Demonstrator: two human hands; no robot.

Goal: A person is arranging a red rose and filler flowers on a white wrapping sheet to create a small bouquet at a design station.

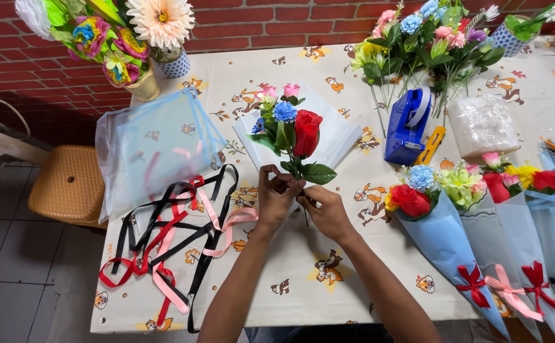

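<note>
A small bunch of artificial flowers (292, 130), with a red rose, a blue bloom, pink buds and green leaves, is held above the table by its stems. My left hand (274, 192) grips the stems from the left. My right hand (325, 209) pinches the lower stems from the right, its fingers touching the left hand's. Behind the bunch lies a stack of pale blue and white wrapping sheets (338, 136).
Black, red and pink ribbons (169, 238) lie at the left beside clear plastic sleeves (150, 143). A blue tape dispenser (407, 124), loose flowers (417, 35) and several wrapped bouquets (455, 241) fill the right. Flower vases (144, 82) stand at the back left. A woven stool (68, 184) sits off the table.
</note>
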